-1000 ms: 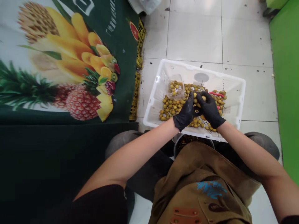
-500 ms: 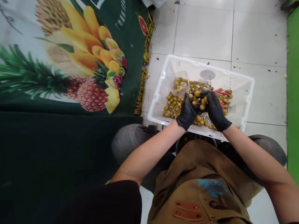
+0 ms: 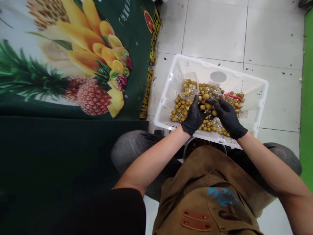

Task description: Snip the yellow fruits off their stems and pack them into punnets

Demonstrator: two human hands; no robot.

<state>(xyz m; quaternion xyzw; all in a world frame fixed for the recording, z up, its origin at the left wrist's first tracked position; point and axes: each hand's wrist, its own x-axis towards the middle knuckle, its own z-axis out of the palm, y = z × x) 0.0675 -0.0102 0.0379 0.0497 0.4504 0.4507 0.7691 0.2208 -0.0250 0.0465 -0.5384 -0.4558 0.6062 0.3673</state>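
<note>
My left hand (image 3: pixel 194 116), in a black glove, is closed around a bunch of longans (image 3: pixel 206 101) held over the white crate (image 3: pixel 163 112). From the other side my right hand (image 3: pixel 227 116), gloved alike, pinches at the stems of the same bunch, its fingers bent over the fruit. Below both hands, loose longans (image 3: pixel 181 107) cover much of the crate's floor. A clear plastic container (image 3: pixel 190 85) with longans in it sits at the crate's back left. Red-handled shears (image 3: pixel 232 96) lie on the fruit beyond my right hand, partly hidden.
A dark bucket (image 3: pixel 188 148) stands between my knees, under the crate's near edge. To the left, a green fruit-printed cover (image 3: pixel 137 65) hangs beside yellow crates (image 3: pixel 144 94). Pale floor tiles (image 3: pixel 212 29) extend beyond, and a green panel (image 3: pixel 306 107) borders the right.
My right hand has turned and its fingers have bent inward over the bunch's stems. The left hand still holds the bunch, and the view has shifted slightly.
</note>
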